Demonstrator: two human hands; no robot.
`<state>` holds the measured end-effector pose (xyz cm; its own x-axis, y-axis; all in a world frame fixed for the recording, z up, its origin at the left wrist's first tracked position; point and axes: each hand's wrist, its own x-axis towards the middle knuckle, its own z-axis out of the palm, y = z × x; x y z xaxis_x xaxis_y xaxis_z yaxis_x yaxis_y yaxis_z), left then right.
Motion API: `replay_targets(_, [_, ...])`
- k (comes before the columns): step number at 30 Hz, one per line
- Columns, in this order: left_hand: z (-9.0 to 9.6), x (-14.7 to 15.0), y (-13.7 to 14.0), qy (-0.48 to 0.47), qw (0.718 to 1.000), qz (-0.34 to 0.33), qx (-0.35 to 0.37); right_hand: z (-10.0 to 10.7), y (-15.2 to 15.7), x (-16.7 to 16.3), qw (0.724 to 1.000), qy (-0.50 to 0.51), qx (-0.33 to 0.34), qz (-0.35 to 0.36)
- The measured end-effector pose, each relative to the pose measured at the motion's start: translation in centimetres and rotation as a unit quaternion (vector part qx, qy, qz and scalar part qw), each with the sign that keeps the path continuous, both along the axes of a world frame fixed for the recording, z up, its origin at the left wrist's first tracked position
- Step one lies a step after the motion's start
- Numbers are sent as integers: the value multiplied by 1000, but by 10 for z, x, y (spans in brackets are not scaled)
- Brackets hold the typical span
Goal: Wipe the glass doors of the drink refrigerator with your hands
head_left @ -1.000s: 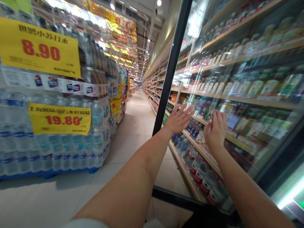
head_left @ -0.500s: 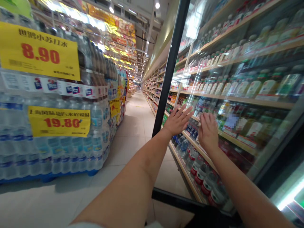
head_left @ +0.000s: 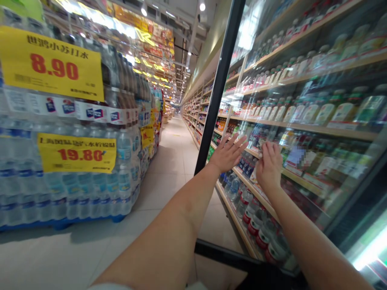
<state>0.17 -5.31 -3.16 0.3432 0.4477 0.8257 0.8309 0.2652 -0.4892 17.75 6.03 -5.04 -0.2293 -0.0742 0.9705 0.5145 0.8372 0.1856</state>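
Note:
In front of me a glass door (head_left: 208, 100) with a black frame stands swung out into the aisle. My left hand (head_left: 229, 154) lies flat against the pane near the frame, fingers spread, and holds nothing. To its right, my right hand (head_left: 269, 166) is against the same glass with its fingers bent and held together. What is under those fingers, if anything, is hidden; only a small pale bit shows by the thumb side. Through the glass, bottles on wooden shelves (head_left: 305, 125) appear behind both hands.
Shrink-wrapped bottles (head_left: 69, 181) are stacked on a blue pallet (head_left: 60, 225) at left, with yellow price signs (head_left: 77, 153). A tiled aisle (head_left: 172, 161) runs between the stack and the long shelving. Several large bottles (head_left: 263, 233) stand low behind the door; a bright light strip (head_left: 370, 247) is at lower right.
My right hand has slid slightly to the right across the glass, fingers still bent. My left hand stays nearly where it was, flat on the door.

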Motion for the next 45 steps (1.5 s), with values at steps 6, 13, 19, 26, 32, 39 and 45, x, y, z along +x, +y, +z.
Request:
replay_targets(6, [0,1,0,-1,1000,4,3,-3,0,0,998,-69,11,10])
replay_targets(13, [-1,-1,2,-2,1000,-9,5,0,7,1,999,32,6,18])
replay_targets(19, [-1,0,1,-4,1000,-4,7,0,8,4,1000,-11,22,18])
replay_targets(26, [-1,-1,2,-3,1000,-7,8,-3,10,9,999,-31,27,8])
replay_targets(32, [-1,0,1,-2,1000,1,3,-11,8,9,1000,-14,22,6])
replay_targets(39, [0,1,-1,-11,1000,12,-15,-9,21,14,999,-20,36,-5])
replay_targets(45, [1,2,-2,-18,1000,7,-21,-10,26,19,999,3,46,-3])
